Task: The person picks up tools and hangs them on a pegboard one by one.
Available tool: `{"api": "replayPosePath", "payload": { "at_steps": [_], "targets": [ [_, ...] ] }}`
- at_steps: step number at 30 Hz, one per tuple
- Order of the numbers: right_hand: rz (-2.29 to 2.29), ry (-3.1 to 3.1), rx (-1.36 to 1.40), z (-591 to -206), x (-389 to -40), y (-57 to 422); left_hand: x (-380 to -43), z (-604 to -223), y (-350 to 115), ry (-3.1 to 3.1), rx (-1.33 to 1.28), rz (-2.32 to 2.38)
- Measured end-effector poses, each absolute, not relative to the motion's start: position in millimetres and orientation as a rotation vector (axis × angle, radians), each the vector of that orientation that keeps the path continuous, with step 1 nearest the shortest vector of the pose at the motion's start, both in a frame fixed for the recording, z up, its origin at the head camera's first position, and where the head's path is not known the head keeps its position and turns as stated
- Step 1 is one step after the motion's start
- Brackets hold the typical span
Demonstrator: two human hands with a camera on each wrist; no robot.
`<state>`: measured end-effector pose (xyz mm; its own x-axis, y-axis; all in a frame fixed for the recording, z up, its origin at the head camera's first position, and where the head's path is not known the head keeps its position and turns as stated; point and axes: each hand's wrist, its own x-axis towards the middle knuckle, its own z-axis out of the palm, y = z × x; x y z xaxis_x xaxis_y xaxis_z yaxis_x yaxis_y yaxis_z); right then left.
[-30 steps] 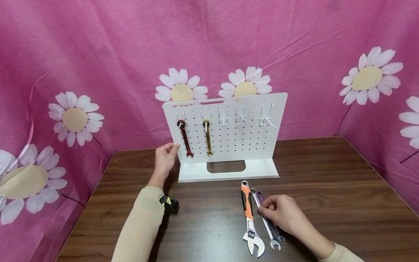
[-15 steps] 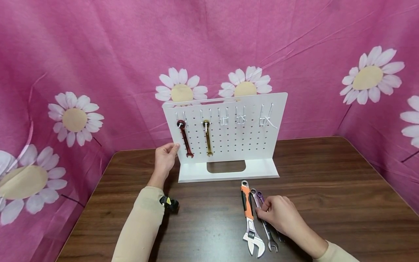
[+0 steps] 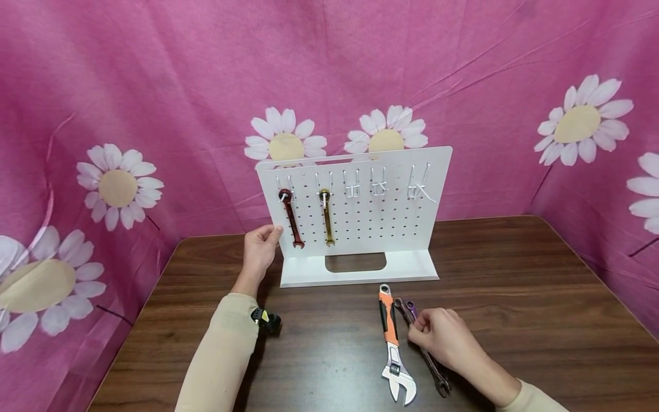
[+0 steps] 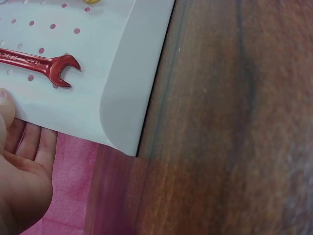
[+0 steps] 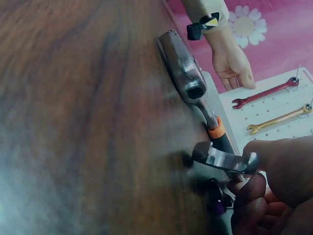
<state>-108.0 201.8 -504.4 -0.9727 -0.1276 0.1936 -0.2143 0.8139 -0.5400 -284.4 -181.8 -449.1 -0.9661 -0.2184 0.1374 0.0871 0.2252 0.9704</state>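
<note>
My left hand (image 3: 259, 250) pinches the left edge of a white pegboard (image 3: 370, 226), thumb in front and fingers behind. My right hand (image 3: 447, 339) pinches a silver combination wrench (image 3: 435, 372) near the middle of its shank. In the right wrist view the wrench's open end (image 5: 226, 160) stands a little above the tabletop. A purple wrench (image 3: 411, 307) lies beside it, mostly hidden under the right hand. To the left lies an adjustable wrench (image 3: 389, 323) with an orange and black handle. On the board hang a red wrench (image 3: 292, 222) and a gold wrench (image 3: 327, 222).
White wire hooks (image 3: 352, 187) line the board's upper right part, with a larger one (image 3: 421, 186) near its right edge. The board's base stands on a dark wooden table (image 3: 319, 355). Pink flowered cloth (image 3: 206, 114) surrounds the table behind and at both sides.
The right hand has taken hold of the silver wrench and turned it; its open end has swung right, towards the purple wrench. The left hand and pegboard stay where they were.
</note>
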Motion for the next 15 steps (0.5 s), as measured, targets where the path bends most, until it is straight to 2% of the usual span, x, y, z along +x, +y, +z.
{"api": "replayPosePath", "payload": {
  "at_steps": [8, 15],
  "targets": [
    [1.047, -2.924, 0.233, -454, -97, 192, -284, -449, -183, -2.268, 0.134, -1.794],
    [1.14, -2.905, 0.3, -438, -99, 193, -284, -449, -183, -2.27, 0.136, -1.788]
  ]
}}
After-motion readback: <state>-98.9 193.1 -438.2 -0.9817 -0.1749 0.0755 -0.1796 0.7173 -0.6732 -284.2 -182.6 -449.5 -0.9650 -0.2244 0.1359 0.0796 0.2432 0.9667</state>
